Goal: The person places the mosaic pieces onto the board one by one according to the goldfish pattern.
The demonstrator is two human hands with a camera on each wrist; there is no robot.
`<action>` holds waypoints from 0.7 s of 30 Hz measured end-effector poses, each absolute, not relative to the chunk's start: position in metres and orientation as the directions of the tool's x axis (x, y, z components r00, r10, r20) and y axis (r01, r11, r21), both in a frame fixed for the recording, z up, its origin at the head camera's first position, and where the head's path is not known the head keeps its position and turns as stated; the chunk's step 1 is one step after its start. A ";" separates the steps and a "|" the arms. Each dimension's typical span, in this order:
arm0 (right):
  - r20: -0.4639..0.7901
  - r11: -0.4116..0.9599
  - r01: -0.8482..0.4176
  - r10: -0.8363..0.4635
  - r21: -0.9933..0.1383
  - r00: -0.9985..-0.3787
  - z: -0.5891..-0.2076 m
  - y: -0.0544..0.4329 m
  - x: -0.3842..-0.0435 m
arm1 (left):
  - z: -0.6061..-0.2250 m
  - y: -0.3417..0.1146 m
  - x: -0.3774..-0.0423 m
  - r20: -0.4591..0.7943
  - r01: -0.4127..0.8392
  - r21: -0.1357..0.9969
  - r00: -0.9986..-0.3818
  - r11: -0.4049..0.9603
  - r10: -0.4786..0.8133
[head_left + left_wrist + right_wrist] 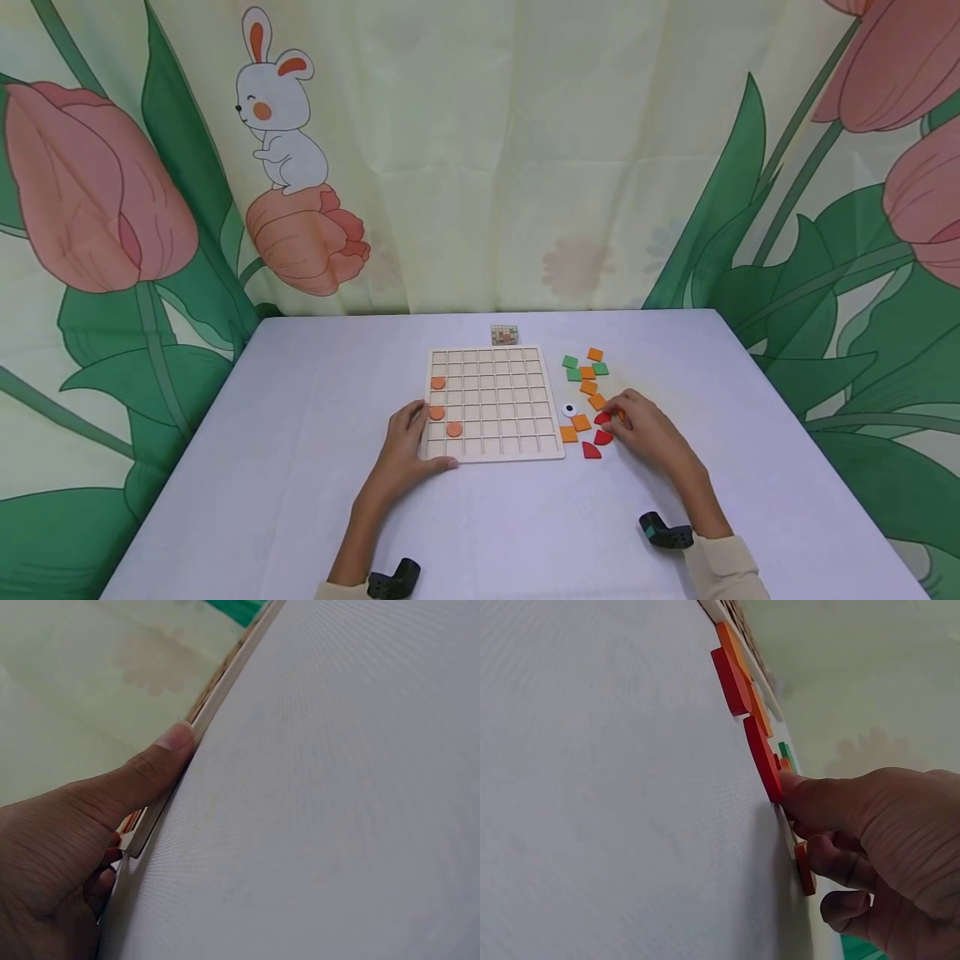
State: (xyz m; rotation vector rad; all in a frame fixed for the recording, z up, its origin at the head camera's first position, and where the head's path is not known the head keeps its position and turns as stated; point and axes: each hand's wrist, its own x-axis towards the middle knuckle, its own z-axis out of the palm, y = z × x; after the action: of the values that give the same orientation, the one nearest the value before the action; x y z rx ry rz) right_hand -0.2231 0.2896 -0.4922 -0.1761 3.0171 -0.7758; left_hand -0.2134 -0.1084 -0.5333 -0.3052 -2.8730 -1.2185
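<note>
A pale wooden grid board (491, 400) lies on the table with several round orange discs (454, 429) in its left cells. My left hand (408, 450) grips its near left corner, thumb along the front edge and fingers at the left side. In the left wrist view the thumb (146, 769) presses the board's edge (232, 671). Beside the loose pieces, my right hand (648, 429) pinches a red quarter-round piece (602, 419) between thumb and index finger. An orange piece (621, 414) shows by its fingers. Another red piece (761, 757) overlaps the thumb tip in the right wrist view.
Right of the board lie several orange squares (568, 434), green pieces (573, 375), more red quarter-rounds (591, 450) and a white disc with a dark centre (569, 410). A small patterned card (505, 335) stands behind the board. A printed curtain (480, 167) hangs beyond the white table (330, 400).
</note>
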 end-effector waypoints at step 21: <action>0.086 0.824 -0.216 -0.201 -0.523 -0.976 -0.478 0.269 -0.239 | -0.532 -0.108 -0.212 0.083 0.181 0.715 -0.981 0.676 0.175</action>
State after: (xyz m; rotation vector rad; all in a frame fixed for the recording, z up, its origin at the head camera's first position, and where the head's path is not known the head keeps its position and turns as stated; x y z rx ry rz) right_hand -0.2390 0.2693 -0.4783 -0.3461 3.0262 -0.8725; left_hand -0.2125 -0.1080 -0.5317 -0.3042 -2.8681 -1.2247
